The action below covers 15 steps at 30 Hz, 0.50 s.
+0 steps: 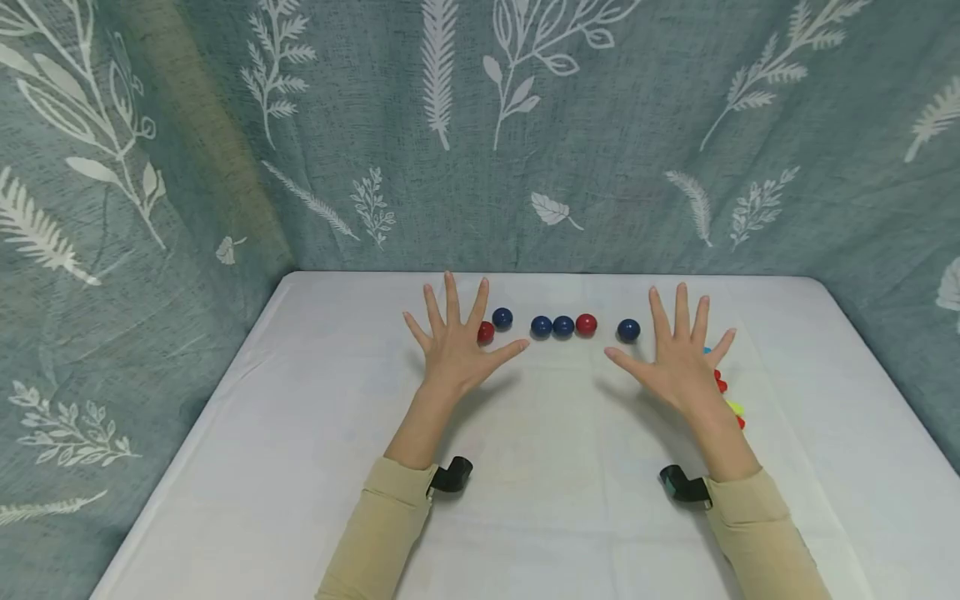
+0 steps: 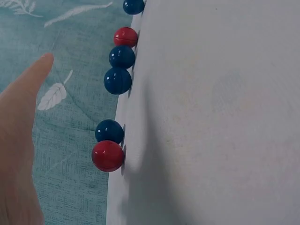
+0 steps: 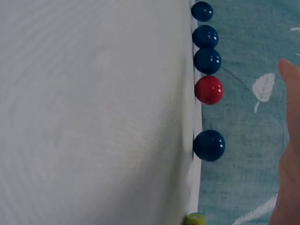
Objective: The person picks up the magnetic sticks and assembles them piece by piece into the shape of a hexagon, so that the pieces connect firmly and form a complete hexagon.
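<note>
Glossy dark-blue balls (image 1: 563, 327) (4) & glossy red balls (image 1: 586, 324) (2) sit in a broken row nr the far edge of the white-clothed table (image 1: 562, 517). L to R: red + blue close tog., then blue-blue-red bunched, then 1 blue apart; can't tell for sure which ones touch. Prob. set in a line so each is easy to see & w/in reach of both hands.

L hand (image 1: 456, 350) & R hand (image 1: 678, 358): both up off the cloth (shadows below), fingers straight & splayed wide, nothing held. Likely spread like that to show they're free. L hand partly hides the end red ball; R hand is nearest the lone blue. Small red, yellow & blue pieces (image 1: 736, 408) lie twd the right edge, mostly behind R wrist; shapes unclear.
</note>
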### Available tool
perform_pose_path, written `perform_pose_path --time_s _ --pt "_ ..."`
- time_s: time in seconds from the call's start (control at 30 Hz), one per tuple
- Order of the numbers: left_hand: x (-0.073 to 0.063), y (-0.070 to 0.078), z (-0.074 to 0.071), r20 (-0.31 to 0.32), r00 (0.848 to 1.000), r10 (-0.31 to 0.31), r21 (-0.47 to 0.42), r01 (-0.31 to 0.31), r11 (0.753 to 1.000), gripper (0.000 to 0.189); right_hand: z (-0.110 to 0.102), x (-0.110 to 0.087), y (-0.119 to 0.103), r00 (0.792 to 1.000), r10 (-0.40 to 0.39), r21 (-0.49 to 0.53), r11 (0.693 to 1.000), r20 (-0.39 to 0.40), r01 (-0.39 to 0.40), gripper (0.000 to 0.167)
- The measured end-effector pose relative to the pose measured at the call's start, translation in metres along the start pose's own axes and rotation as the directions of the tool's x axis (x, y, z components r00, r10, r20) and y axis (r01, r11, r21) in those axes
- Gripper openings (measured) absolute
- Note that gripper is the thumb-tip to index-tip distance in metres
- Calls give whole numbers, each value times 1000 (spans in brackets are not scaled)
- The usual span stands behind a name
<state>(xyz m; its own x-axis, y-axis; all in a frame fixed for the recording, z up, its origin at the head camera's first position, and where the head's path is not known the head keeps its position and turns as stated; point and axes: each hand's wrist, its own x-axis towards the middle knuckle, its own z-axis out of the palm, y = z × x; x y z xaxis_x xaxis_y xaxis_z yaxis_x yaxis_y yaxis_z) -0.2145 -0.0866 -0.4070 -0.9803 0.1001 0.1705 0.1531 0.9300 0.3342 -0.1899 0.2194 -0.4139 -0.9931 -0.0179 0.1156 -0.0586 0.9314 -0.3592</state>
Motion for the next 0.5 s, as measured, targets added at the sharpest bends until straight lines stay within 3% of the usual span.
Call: perform_pose_path --time_s 0.17,0.33,0.43,0.5 --pt "-1 0 0 19 1000 15 -14 -15 1000 102 -1 0 2 1000 -13 51 999 5 13 106" --pt "-3 1 2 -2 996 91 -107 -91 990 99 -6 1 7 1000 -31 192 981 4 30 100" --pt "-3 1 5 -35 990 136 -227 -140 964 93 -12 0 12 999 -47 296 954 -4 46 92" --pt "-3 1 7 -58 987 152 -322 -163 933 88 -17 -1 16 998 -56 349 935 -5 55 86"
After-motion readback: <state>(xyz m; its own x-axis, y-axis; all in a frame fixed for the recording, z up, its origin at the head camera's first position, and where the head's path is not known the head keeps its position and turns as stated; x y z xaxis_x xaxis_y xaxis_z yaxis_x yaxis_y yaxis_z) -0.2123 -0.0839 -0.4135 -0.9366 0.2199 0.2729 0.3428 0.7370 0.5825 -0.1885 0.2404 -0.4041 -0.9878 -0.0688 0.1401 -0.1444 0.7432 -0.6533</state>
